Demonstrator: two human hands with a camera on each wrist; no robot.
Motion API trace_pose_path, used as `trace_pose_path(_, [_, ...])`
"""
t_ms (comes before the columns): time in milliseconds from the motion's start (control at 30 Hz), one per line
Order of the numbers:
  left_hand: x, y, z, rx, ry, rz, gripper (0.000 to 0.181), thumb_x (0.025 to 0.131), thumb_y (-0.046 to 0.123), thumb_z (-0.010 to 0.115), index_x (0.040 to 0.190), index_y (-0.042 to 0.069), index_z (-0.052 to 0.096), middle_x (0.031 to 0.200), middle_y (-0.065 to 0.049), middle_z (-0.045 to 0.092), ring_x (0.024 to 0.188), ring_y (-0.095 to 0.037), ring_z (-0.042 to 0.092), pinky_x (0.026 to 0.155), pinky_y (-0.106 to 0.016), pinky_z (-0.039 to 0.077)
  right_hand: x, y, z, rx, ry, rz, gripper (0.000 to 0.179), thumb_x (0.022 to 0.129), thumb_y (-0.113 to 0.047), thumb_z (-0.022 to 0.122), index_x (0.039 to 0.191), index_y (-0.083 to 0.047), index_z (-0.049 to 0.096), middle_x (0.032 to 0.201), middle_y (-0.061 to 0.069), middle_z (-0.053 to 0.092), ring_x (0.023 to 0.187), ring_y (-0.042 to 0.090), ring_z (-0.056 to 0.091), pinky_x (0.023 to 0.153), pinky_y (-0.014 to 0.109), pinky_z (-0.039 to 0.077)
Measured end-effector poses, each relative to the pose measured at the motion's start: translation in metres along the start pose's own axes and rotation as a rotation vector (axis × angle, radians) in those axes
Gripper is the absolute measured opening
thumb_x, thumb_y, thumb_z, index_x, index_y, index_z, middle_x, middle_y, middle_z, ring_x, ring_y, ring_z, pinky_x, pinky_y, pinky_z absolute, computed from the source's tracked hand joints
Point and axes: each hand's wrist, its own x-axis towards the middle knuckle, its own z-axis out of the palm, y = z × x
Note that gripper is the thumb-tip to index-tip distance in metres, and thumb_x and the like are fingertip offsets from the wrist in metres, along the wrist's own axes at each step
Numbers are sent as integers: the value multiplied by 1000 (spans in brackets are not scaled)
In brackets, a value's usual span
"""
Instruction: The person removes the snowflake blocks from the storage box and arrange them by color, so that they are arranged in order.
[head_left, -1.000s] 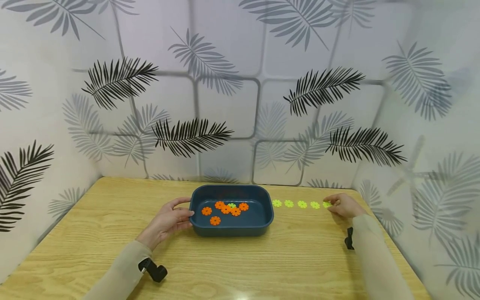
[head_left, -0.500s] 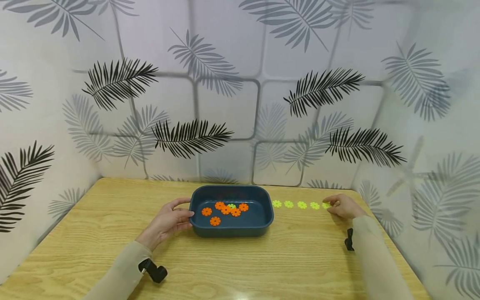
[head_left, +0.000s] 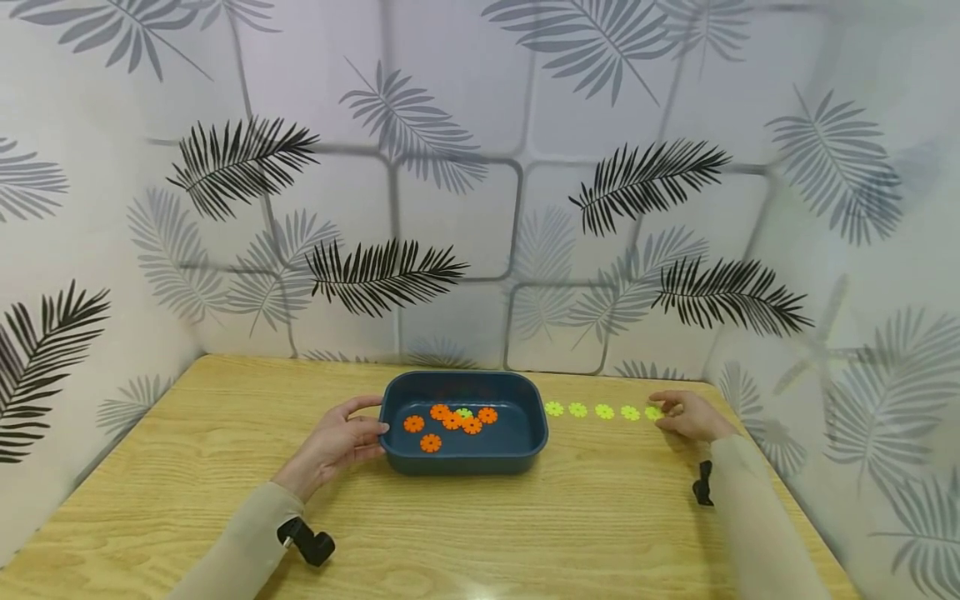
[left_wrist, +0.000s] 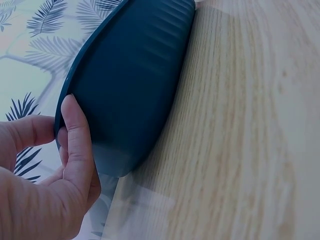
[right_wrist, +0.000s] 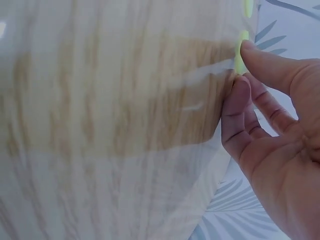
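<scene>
Wood-grained tabletop (head_left: 525, 521) bears a blue tray (head_left: 465, 465), gripped by the left hand (head_left: 337, 442), apparently for steadiness, while, well apart, the right hand (head_left: 692, 415) pinches the outermost disc (head_left: 652, 412) of the adjacent yellow row (head_left: 604, 412), presumably aligning it.

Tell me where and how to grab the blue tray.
Probably pinch the blue tray by its short ends' rims, coming from left and right: raised walls suit that. The left hand grips the left end; a yellow-green disc lies beside the right end.
</scene>
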Motion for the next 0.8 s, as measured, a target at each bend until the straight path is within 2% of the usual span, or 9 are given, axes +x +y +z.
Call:
trace_pose_path(267, [-1, 0, 1, 5, 9, 1, 62, 93, 5, 64, 148, 7, 36, 106, -14, 65, 77, -16, 68, 72, -30, 61, -1, -2, 3, 164, 57, -5, 40, 91, -7, 66, 128, 8, 58, 116, 30, 57, 95, 32, 66, 71, 30, 56])
trace_pose_path(467, [0, -2, 0, -7, 5, 2, 62, 92, 4, 64, 148, 7, 36, 104, -13, 65, 75, -16, 68, 70, -29, 60, 8, -16, 3, 161, 63, 3, 37, 93, -14, 66, 125, 5, 62, 111, 23, 65, 89, 22, 64, 68, 34, 57])
trace_pose_path(667, [-1, -2, 0, -4, 2, -6, 62, 93, 5, 64, 148, 7, 36, 106, -13, 64, 75, -15, 68, 69, -28, 60, 16, -35, 5, 179, 17, 36, 42, 96, -24, 64, 129, 2, 60, 109, 17, 69, 86, 26, 63, 66, 37, 54])
trace_pose_path(800, [-1, -1, 0, -6, 2, -4, 62, 92, 5, 64, 148, 7, 36, 105, -14, 64, 76, -16, 68, 69, -28, 60, 20, -46, 9, 212, 5, 9, 45, 96, -28, 64, 129, 3, 60, 108, 19, 70, 80, 29, 61, 59, 36, 51])
